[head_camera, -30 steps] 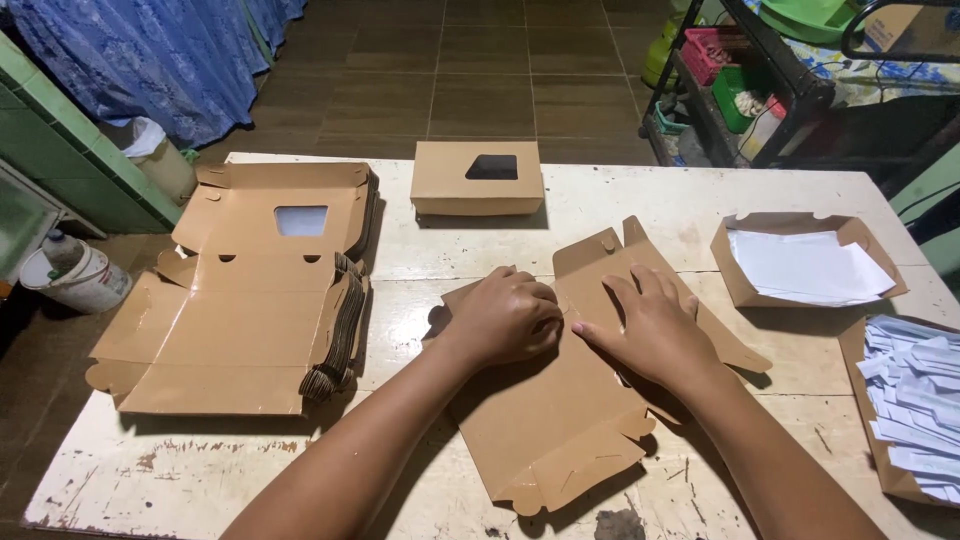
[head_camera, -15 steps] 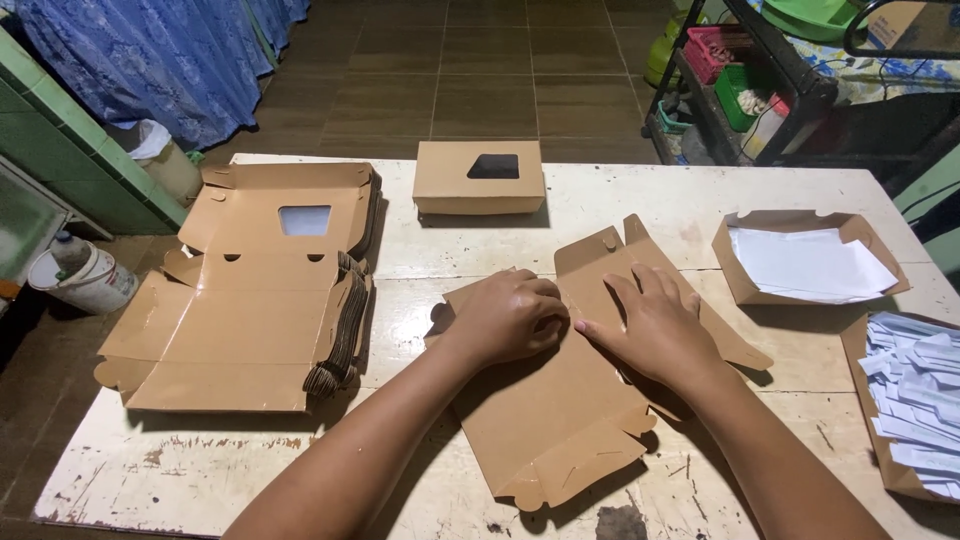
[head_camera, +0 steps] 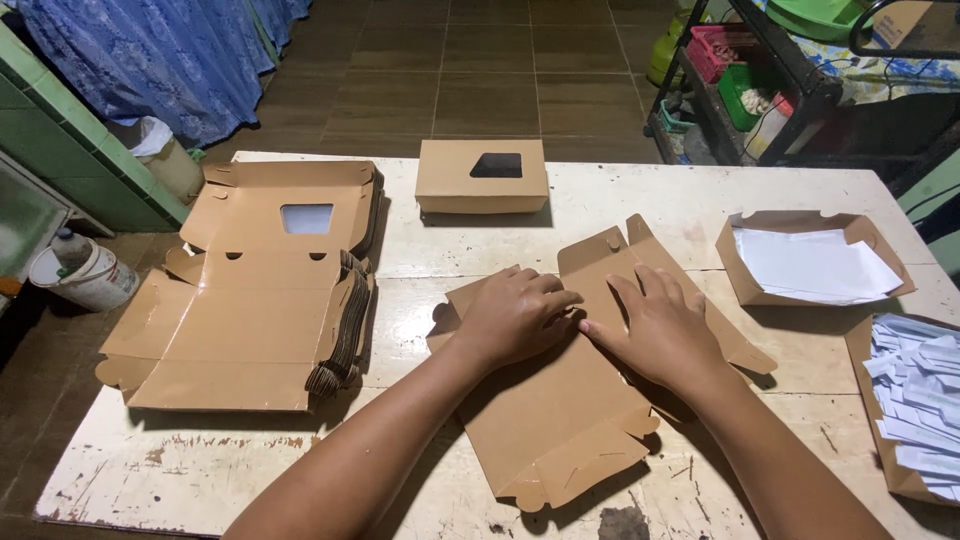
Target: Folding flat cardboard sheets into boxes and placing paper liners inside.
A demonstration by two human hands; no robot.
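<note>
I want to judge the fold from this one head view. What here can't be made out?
- The crease line on the flat cardboard blank: covered by the left hand and right hand.
- How many blanks the stack holds: edges too small to count.
- The tray of paper strips: cut off by the right edge.
- Inside the closed window box: window too dark.

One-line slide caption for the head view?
Both hands, left hand and right hand, press a flat cardboard box blank on the white table.
</note>
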